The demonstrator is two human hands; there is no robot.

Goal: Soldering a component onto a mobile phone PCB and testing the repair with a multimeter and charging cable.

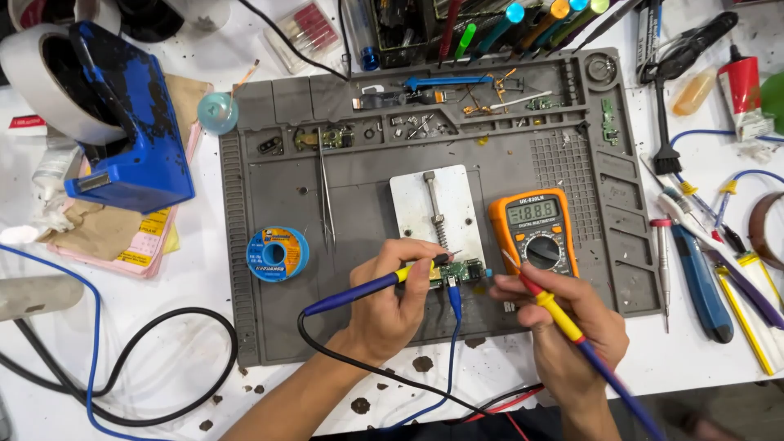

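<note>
The left hand (392, 302) pinches a blue probe (359, 290) in its fingers, tip on the little green board (459, 272) near the counter's front edge. The right hand (563, 322) pinches a red probe (549, 309) beside it. Both tips must sit steady, touching one spot each.

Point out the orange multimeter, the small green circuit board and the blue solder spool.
orange multimeter (533, 231): head view, on its body between screen and dial.
small green circuit board (462, 271): head view, on its top face.
blue solder spool (278, 254): head view, on its upper flange.
</note>
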